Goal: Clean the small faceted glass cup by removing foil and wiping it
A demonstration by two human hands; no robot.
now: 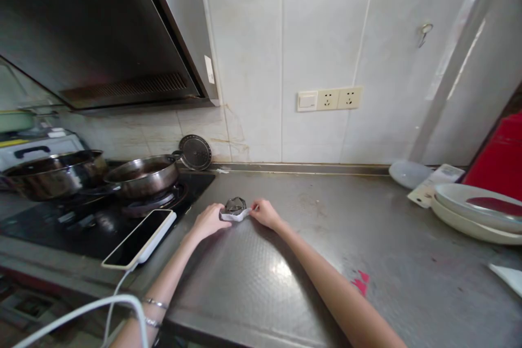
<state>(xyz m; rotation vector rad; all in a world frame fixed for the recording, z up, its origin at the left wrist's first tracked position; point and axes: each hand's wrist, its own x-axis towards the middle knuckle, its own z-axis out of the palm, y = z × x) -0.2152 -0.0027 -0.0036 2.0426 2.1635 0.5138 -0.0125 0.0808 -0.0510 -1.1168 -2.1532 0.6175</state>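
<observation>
Between my two hands on the steel counter sits a small round metal piece (235, 205), dark and shiny, resembling a sink strainer. A strip of thin white material (237, 216) runs around its near side. My left hand (211, 221) is closed on the left side of the metal piece, thumb in front, touching the white material too. With fingers pinched, my right hand (265, 212) holds the right end of the white material. The fine texture of both things is too small to make out.
Left of my arms, a phone (138, 239) with a white cable lies at the edge of the stove (196, 187). Two pans (142, 176) stand on it. A round dark disc (195, 152) leans against the wall. Stacked dishes (477, 217) are at the right; red scraps (361, 283) lie nearer.
</observation>
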